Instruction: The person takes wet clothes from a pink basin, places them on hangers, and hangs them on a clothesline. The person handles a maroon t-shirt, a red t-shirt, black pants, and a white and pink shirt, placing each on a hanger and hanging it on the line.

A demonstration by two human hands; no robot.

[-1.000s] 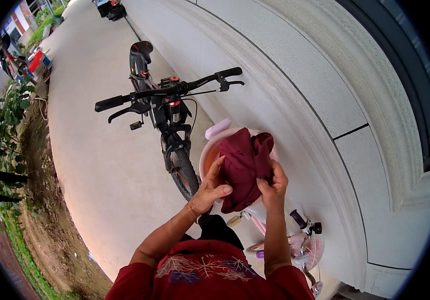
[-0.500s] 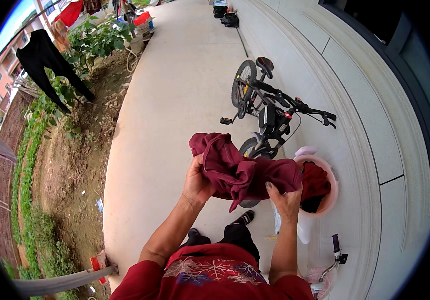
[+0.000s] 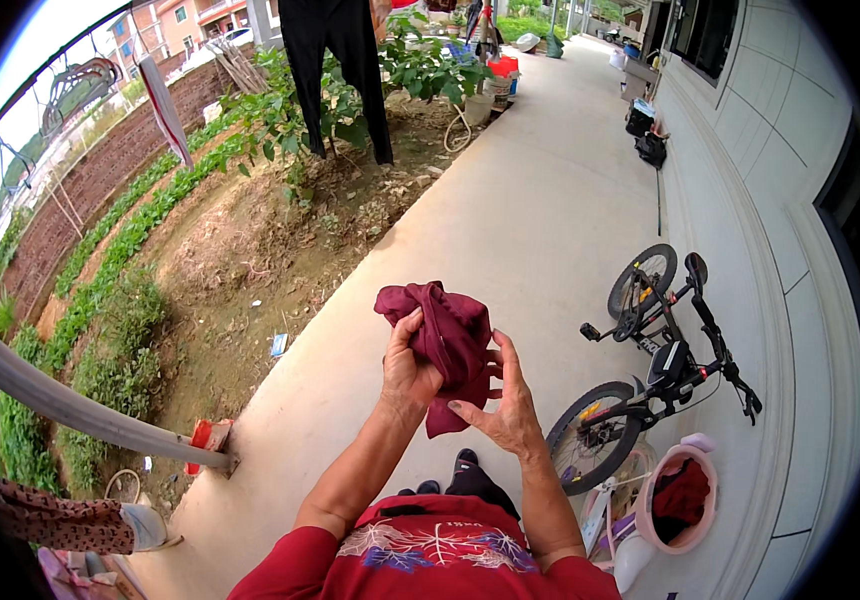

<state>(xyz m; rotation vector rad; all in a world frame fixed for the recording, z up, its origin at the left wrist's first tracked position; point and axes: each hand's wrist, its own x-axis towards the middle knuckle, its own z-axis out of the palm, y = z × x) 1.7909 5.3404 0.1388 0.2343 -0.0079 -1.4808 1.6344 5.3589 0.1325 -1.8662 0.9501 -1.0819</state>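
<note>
A bunched maroon garment [image 3: 455, 330] hangs in front of my chest; its folds hide what kind of clothing it is. My left hand [image 3: 410, 365] is closed around its left side, with the thumb over the cloth. At its right edge my right hand [image 3: 508, 405] has its fingers and thumb spread apart, the fingertips close to the cloth. Whether those fingertips touch it I cannot tell.
A pink bucket [image 3: 707, 505] with dark red and black clothes stands at the lower right, beside a parked black bicycle [image 3: 665, 365]. Black trousers [image 3: 335, 75] hang over the garden at upper left. A grey pole [image 3: 80, 405] crosses the left side.
The view has swung left toward the garden. My right hand has let go of the garment's right end and opened. The cloth, stretched between both hands before, now hangs bunched from my left.
</note>
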